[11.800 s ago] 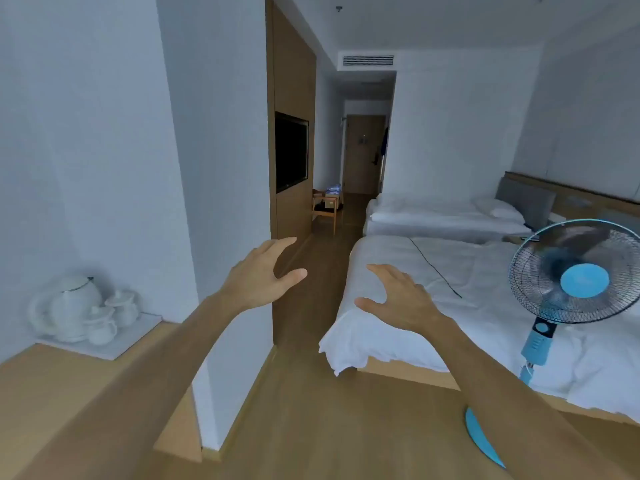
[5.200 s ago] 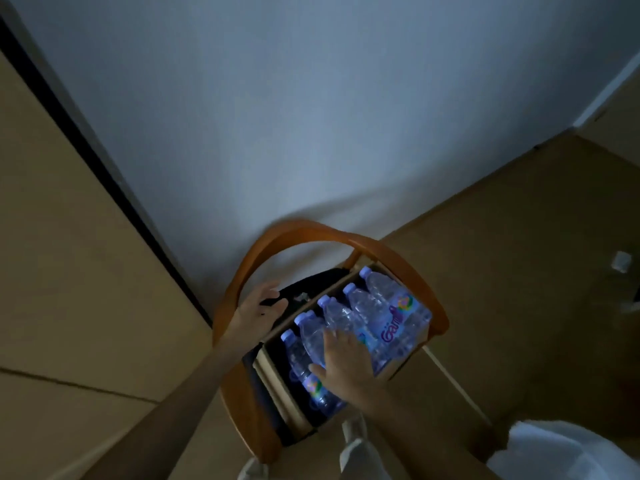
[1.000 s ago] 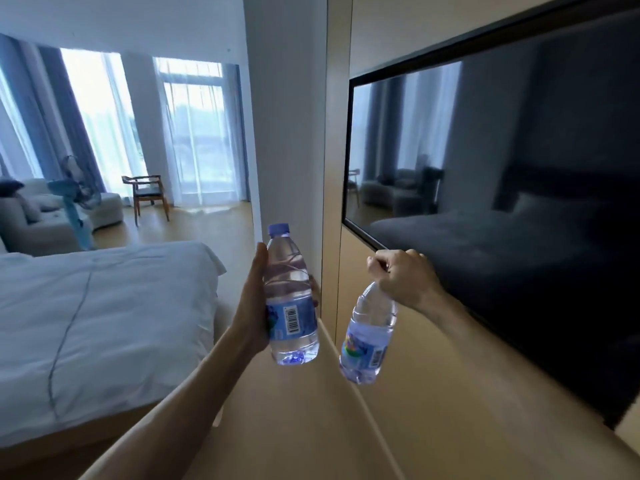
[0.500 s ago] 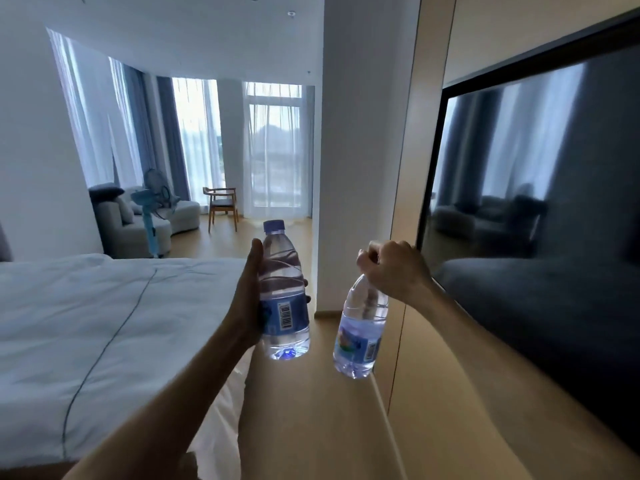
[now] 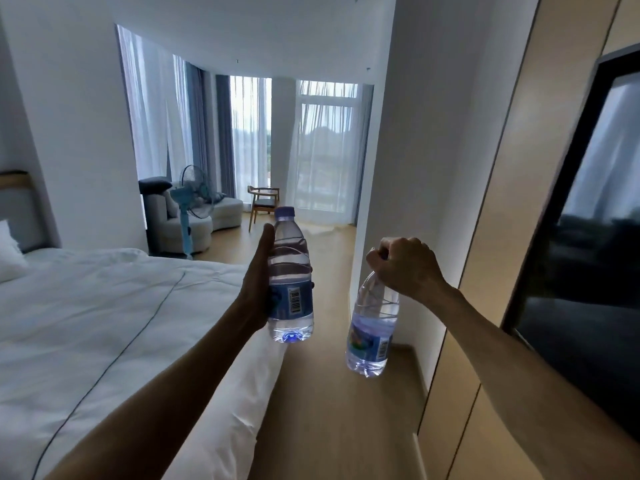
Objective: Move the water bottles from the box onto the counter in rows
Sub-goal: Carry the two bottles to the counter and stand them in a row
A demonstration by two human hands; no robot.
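Observation:
I hold one clear water bottle in each hand, out in front of me above the wooden floor. My left hand (image 5: 257, 282) wraps the body of an upright bottle (image 5: 290, 271) with a blue cap and a barcode label. My right hand (image 5: 405, 265) is closed over the cap of a second bottle (image 5: 372, 327), which hangs down from its neck. The box and the counter are out of view.
A white bed (image 5: 104, 323) fills the left side. A wood-panelled wall with a black TV screen (image 5: 588, 271) runs along the right, and a white pillar (image 5: 391, 168) stands ahead. A wooden floor aisle (image 5: 332, 393) lies between. A blue fan (image 5: 188, 209), sofa and chair (image 5: 263, 202) stand by the windows.
The view has swung left and advanced along the aisle; the TV has slid to the right edge and more of the bed and window area shows. Both hands keep their bottles.

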